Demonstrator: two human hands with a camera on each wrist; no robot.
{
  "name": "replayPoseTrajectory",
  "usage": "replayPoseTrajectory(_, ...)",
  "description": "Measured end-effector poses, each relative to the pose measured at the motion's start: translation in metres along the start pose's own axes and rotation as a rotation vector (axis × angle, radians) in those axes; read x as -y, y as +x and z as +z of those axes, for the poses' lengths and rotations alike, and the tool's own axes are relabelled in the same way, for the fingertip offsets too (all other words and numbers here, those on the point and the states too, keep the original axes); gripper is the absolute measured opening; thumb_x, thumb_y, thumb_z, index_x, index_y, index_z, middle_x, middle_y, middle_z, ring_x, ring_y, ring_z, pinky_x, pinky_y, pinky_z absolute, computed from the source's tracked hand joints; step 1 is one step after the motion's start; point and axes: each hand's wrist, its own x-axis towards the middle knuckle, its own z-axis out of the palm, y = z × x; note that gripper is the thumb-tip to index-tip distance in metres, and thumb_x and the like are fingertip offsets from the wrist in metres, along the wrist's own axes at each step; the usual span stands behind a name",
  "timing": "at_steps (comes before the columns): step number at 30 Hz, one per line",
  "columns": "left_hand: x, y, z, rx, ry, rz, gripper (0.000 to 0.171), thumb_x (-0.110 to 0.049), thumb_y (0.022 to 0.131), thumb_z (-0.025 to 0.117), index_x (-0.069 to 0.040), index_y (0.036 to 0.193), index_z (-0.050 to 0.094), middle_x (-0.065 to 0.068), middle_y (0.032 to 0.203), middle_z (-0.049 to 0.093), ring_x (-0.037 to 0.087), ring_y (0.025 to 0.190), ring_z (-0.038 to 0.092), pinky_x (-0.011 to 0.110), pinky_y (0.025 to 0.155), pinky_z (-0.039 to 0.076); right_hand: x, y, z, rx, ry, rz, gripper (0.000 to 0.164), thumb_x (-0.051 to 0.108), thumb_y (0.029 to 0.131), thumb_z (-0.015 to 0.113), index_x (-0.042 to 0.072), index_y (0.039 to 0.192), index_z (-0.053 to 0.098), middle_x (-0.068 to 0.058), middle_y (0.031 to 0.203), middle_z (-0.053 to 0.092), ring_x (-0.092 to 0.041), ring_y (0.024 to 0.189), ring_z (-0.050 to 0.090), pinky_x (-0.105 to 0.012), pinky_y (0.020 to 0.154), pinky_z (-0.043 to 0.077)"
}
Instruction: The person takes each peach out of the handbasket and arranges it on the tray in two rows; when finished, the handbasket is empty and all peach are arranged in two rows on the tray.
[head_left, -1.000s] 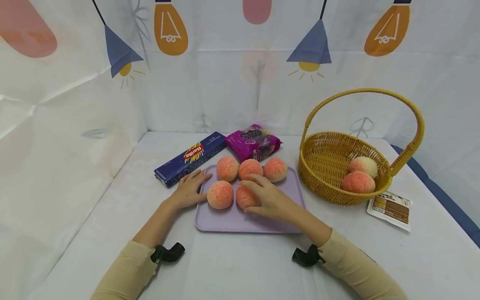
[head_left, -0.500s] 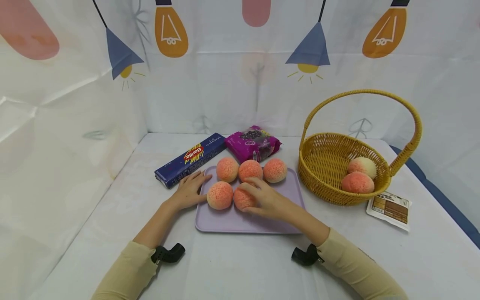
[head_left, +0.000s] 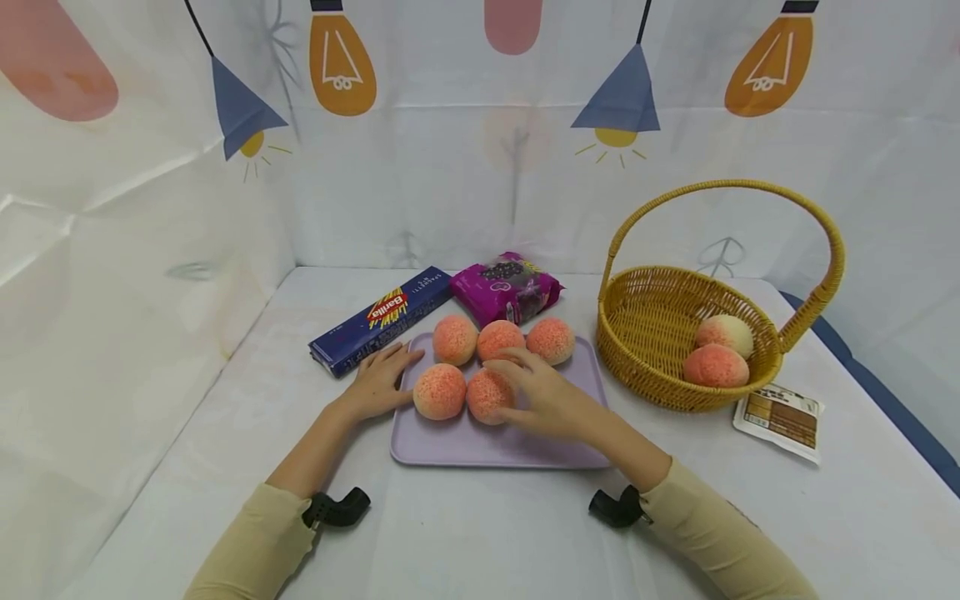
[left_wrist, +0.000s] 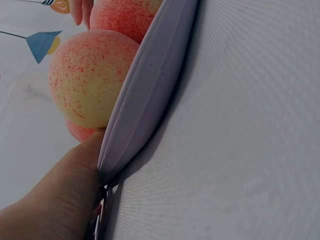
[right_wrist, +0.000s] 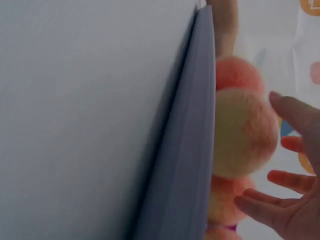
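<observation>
A lilac tray [head_left: 450, 450] carries two rows of pink-and-cream peaches. My right hand [head_left: 551, 398] is around the right side of the front right peach [head_left: 487, 398], its fingers spread; the right wrist view shows a gap between the thumb [right_wrist: 292, 110] and the nearest peach [right_wrist: 242, 134]. That front right peach sits against the front left peach [head_left: 439, 392]. At the tray's left side rests my left hand [head_left: 373, 390], fingers extended along the rim and thumb pointing toward the front left peach. Three peaches form the back row, the middle one [head_left: 501, 335] partly covered by my right fingers.
A wicker basket [head_left: 637, 367] with a tall handle stands on the right, holding two peaches [head_left: 716, 366]. Beside it lies a small brown-and-white packet [head_left: 780, 421]. Behind the tray are a blue Barilla spaghetti box [head_left: 378, 321] and a purple bag [head_left: 506, 287].
The front right peach has shifted slightly left against its neighbour. My right hand has loosened from it and drawn a little to the right. My left hand has stayed put.
</observation>
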Motion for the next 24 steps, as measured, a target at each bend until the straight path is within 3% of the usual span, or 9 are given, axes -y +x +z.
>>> replayPoseTrajectory(5,0.0,0.0,0.0,-0.004,-0.001,0.006,0.073,-0.048,0.079,0.06,-0.009,0.138,0.041,0.02,0.142,0.033,0.036,0.134,0.02,0.057,0.103,0.009,-0.012,-0.007,-0.02,-0.06,0.011,0.064,0.054,0.028,0.083,0.068,0.01,0.13,0.048,-0.017,0.134,0.04,-0.032,0.122,0.04,-0.051,0.094,0.038)
replayPoseTrajectory(12,0.002,0.0,0.001,-0.008,0.003,0.016,0.072,-0.048,0.079,0.06,-0.01,0.138,0.041,0.02,0.143,0.033,0.037,0.133,0.021,0.058,0.102,0.01,-0.044,-0.029,-0.046,-0.223,-0.084,0.101,0.047,0.014,0.081,0.07,0.005,0.123,0.052,-0.022,0.129,0.043,-0.037,0.111,0.047,-0.051,0.086,0.043)
replayPoseTrajectory(18,0.001,-0.001,0.0,-0.013,-0.005,0.014,0.072,-0.047,0.078,0.06,-0.009,0.137,0.042,0.021,0.142,0.034,0.037,0.133,0.021,0.058,0.102,0.009,-0.066,-0.045,-0.061,-0.31,-0.1,0.181,0.04,0.008,0.081,0.067,0.002,0.118,0.055,-0.027,0.127,0.043,-0.043,0.116,0.04,-0.057,0.09,0.036)
replayPoseTrajectory(24,0.001,0.0,0.0,-0.015,-0.003,0.02,0.072,-0.046,0.078,0.06,-0.008,0.137,0.043,0.021,0.141,0.035,0.037,0.133,0.022,0.058,0.103,0.01,-0.092,-0.063,-0.079,-0.359,-0.154,0.317,0.034,0.01,0.084,0.063,-0.002,0.115,0.056,-0.033,0.124,0.041,-0.052,0.114,0.036,-0.063,0.091,0.028)
